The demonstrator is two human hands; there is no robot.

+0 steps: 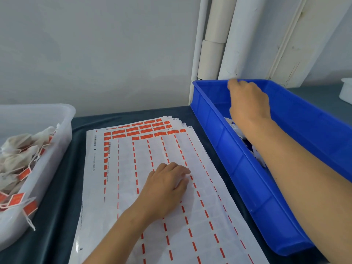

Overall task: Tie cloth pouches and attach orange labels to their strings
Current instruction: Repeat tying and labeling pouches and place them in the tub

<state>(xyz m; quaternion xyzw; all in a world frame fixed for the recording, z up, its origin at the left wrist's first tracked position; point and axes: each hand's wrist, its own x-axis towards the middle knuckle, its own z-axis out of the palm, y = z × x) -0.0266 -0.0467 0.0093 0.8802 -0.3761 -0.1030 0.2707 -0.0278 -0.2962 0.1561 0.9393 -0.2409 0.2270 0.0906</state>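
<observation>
— What can't you make out?

— The right hand reaches over the far end of the blue bin, blurred; its fingertips are turned away from the camera, so I cannot tell whether its grip is spread or closed on anything. The forearm hides most of what lies in that bin: only scraps of white stuff show beside the wrist, too unclear to name.

— And the left?

— The left hand rests palm down on the stack of label sheets, fingers loosely curled, pinching nothing I can see. Most of the top sheet is peeled bare; orange labels remain along the far edges of the sheets.

— Where are the pouches?

— In the clear tub at left, cut off by the frame edge: cloth pouches piled together, strings trailing, orange tags on them. All sit on the dark surface.
</observation>
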